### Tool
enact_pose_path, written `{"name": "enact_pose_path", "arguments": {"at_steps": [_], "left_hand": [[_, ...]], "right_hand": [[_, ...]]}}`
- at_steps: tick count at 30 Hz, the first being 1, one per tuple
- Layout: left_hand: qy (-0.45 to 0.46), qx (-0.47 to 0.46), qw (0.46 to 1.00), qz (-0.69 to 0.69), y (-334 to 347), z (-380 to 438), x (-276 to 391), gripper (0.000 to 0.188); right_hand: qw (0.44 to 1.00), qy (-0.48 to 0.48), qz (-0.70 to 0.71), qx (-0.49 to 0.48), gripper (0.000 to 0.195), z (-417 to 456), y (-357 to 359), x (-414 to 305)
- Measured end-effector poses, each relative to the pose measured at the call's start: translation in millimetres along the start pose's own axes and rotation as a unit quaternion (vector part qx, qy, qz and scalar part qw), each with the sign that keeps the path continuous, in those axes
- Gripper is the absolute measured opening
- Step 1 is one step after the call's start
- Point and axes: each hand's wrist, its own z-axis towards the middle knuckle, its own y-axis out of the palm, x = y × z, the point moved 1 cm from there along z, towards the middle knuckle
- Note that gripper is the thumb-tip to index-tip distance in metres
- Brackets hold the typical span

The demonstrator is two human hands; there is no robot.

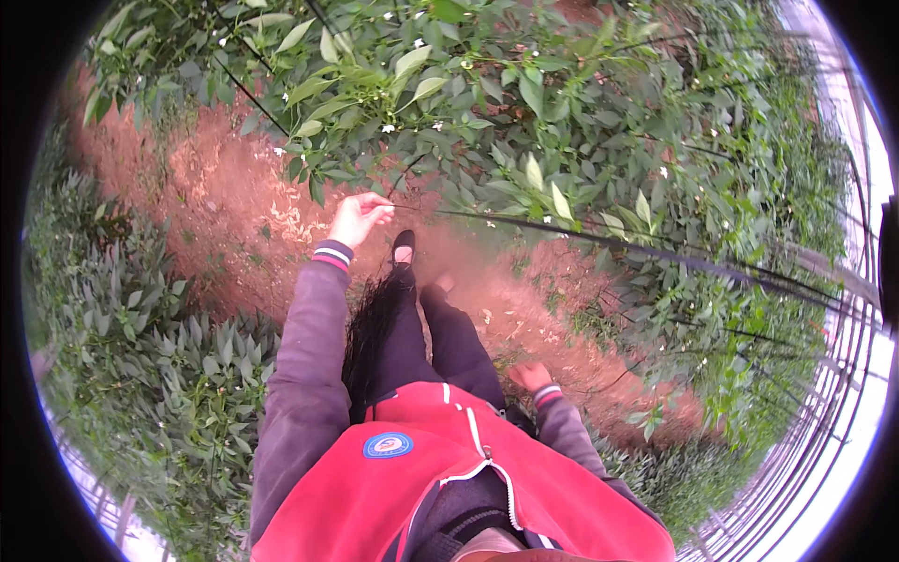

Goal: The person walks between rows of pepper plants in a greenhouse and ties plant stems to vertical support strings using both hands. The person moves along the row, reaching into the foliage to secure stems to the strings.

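My left hand is held out over the soil path, thumb and fingertips pinched on the end of a thin black cord. From the fingertips the cord runs right, across the leafy plants, towards the black lines at the right rim. My right hand hangs low beside my right thigh, its fingers bent; whether it holds anything cannot be told. A bundle of loose black strings hangs from my waist along my left leg. Just past the left hand stand green plants with small white flowers, which look like pepper plants.
Reddish soil with dry leaves forms a path under my feet. Another row of plants grows at the left. More black cords slant through the foliage above. Curved lines and pale sheeting show at the right rim.
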Motion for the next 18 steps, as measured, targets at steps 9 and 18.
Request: {"name": "enact_pose_path", "arguments": {"at_steps": [9,18], "left_hand": [[-0.092,-0.119,0.987,-0.059,10.0,-15.4,-13.0,0.010],[0.086,-0.131,0.984,0.083,-2.2,-7.6,-43.3,0.016]], "right_hand": [[0.916,-0.235,0.053,0.321,0.021,312.0,-138.0,-385.0],[0.866,-0.297,-0.168,0.365,0.018,452.3,-131.1,-350.0]]}}
